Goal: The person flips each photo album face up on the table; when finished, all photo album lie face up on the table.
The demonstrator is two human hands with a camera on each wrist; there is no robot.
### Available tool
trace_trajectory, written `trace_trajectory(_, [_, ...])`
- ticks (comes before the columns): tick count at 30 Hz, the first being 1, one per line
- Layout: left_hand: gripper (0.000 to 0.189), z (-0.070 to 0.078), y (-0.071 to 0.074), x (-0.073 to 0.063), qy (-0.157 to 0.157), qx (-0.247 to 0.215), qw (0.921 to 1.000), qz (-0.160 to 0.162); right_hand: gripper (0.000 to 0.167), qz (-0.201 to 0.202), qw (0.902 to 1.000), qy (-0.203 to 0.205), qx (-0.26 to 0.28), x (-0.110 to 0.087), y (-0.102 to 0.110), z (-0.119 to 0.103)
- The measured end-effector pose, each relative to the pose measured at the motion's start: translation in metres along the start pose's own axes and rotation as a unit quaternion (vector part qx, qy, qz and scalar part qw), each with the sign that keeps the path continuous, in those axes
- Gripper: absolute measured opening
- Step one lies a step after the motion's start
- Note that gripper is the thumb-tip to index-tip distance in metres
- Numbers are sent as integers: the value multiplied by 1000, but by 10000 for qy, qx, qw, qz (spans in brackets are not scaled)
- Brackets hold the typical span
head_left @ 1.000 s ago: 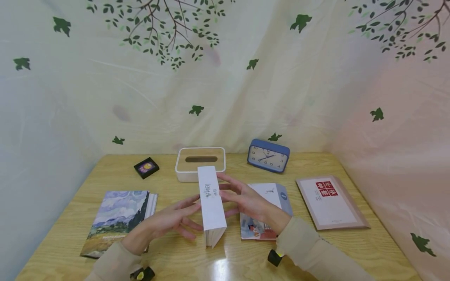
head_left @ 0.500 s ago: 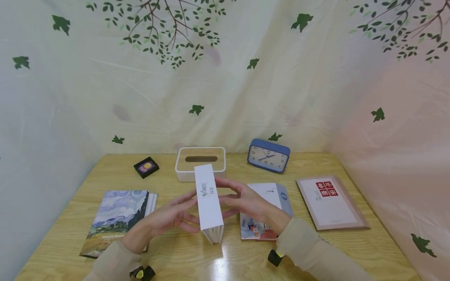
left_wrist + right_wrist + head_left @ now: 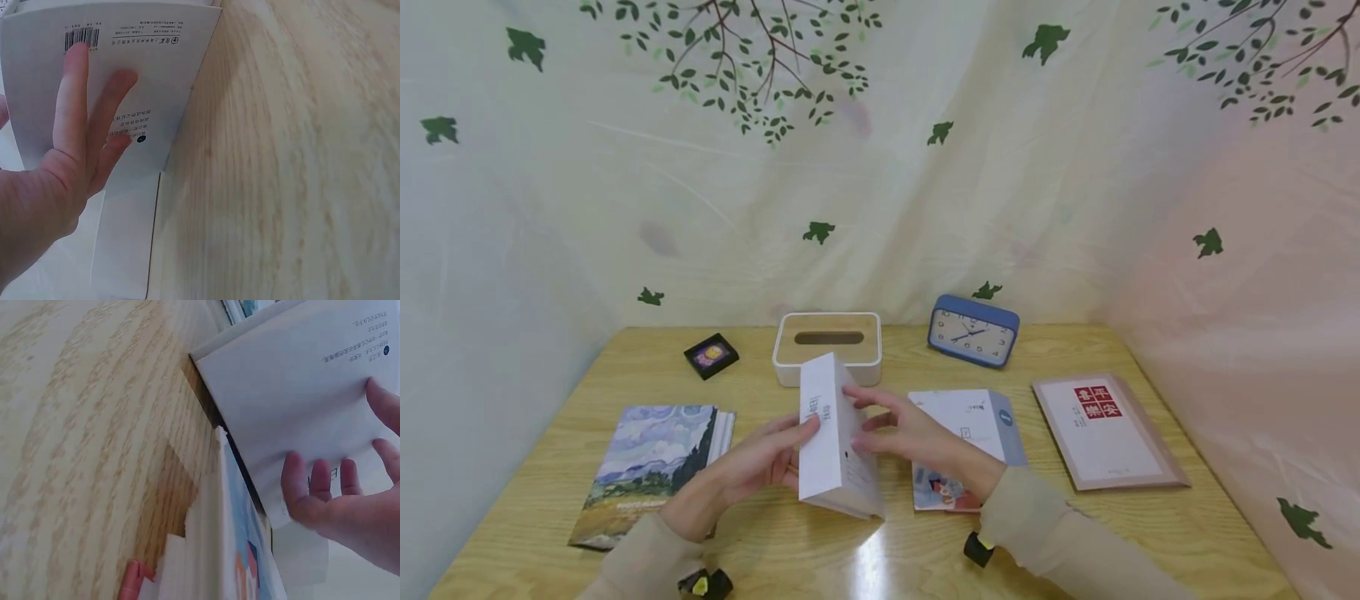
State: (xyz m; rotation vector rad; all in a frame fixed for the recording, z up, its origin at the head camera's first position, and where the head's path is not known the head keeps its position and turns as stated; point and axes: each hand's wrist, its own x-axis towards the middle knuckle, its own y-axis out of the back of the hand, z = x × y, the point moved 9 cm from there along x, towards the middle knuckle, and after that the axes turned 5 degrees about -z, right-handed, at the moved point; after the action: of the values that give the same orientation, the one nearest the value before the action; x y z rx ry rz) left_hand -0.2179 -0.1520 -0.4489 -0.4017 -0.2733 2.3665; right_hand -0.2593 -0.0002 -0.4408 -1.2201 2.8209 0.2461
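Observation:
A thick white book (image 3: 822, 467) stands between both hands with its spine facing up and its pages downward. My left hand (image 3: 748, 467) holds it from the left, thumb laid on the spine. In the left wrist view, the spread fingers of that left hand (image 3: 72, 150) lie against a cover with a barcode (image 3: 82, 39) and small print. My right hand (image 3: 913, 433) touches the right-hand cover with its fingertips. The right wrist view shows the right hand's (image 3: 350, 503) loosely bent fingers meeting the white cover (image 3: 281, 400).
A painted-cover photo album (image 3: 647, 467) lies at left, a blue-and-white book (image 3: 958, 492) beside my right hand, and a red-printed book (image 3: 1112, 450) further right. Behind are a small black-framed item (image 3: 711, 357), a tissue box (image 3: 786, 367) and a blue alarm clock (image 3: 973, 332).
The book has turned so that its right cover faces me more, and shifted slightly left. My left thumb has come onto the spine; my right fingers have moved onto the right cover.

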Motion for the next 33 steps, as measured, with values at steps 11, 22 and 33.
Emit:
trace_trajectory(11, [59,-7,7,1,51,40,9996,289,73,259,9955,-210,-886,5,0,7])
trace_trajectory(22, [56,-16,23,-4,267,59,9984,502,76,261,9889,-464,-1384,7,0,14])
trace_trajectory(33, [65,-19,40,-12,397,150,9972,619,74,270,9844,-576,-1642,7,0,19])
